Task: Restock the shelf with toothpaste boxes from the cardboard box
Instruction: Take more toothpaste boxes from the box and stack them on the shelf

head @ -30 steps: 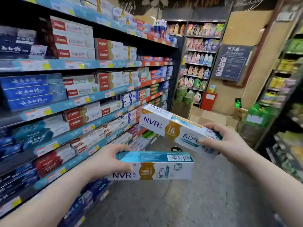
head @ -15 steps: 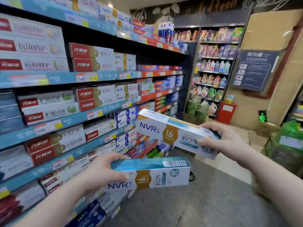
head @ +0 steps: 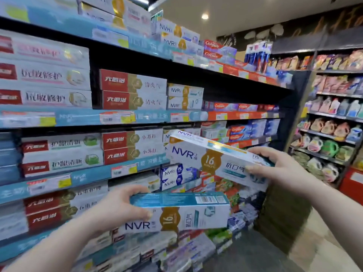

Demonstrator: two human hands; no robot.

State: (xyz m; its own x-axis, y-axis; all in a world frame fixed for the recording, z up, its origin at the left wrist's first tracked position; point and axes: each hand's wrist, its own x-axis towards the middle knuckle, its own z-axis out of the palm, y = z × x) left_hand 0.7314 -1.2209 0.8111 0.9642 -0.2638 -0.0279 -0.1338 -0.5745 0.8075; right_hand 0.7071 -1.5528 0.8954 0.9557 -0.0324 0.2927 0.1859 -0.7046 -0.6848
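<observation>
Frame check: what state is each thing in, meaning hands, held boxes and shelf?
Left hand: grips lower box by its left end.
Right hand: grips upper box by its right end.
Lower box: closed, level, not shelved.
Upper box: closed, tilted, left end higher, not shelved.
Shelf: stocked with toothpaste.

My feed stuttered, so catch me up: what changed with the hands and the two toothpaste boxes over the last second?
Both boxes were carried toward the blue-edged shelving, which now looms closer; the white rectangular NVR box in the right hand now overlaps the stocked rows. Unchanged: the left hand grips the teal-topped white NVR box, neither let go, nothing shelved.
</observation>
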